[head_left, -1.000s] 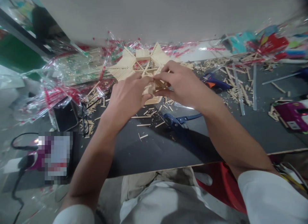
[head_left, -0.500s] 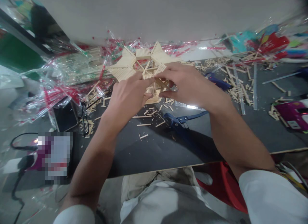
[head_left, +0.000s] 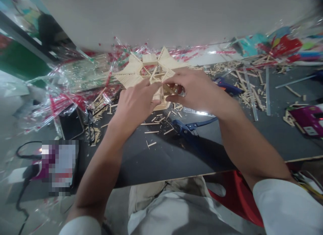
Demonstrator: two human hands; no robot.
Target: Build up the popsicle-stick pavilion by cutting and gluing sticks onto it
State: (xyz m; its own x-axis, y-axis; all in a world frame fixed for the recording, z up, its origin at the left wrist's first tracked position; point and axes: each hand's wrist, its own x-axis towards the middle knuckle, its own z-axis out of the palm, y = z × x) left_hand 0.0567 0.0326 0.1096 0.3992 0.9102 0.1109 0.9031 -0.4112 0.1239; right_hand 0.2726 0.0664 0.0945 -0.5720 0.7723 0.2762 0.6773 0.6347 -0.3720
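Note:
A pale wooden-stick model (head_left: 128, 79) with pointed, roof-like panels stands near the back of the dark table. Both my hands close on its near side. My left hand (head_left: 138, 98) has its thumb and fingers around the near left part of the model. From the right, my right hand (head_left: 194, 88) pinches at the near right part, its thumb below and fingertips bent above. The fingertips of the two hands almost meet, and they hide the spot between them. Cut stick pieces (head_left: 151, 132) lie on the table just below the model.
Blue cutting pliers (head_left: 185, 127) lie before my right hand, beside a clear ruler (head_left: 196, 111). A blue glue gun (head_left: 228, 87) and clear glue sticks (head_left: 267, 90) are to the right. Plastic wrappers (head_left: 73, 73), a black box (head_left: 72, 122) and a phone (head_left: 66, 161) are at left.
The view has shifted slightly. Both hands stay at the near side of the model, with only tiny finger movement. The model holds its place.

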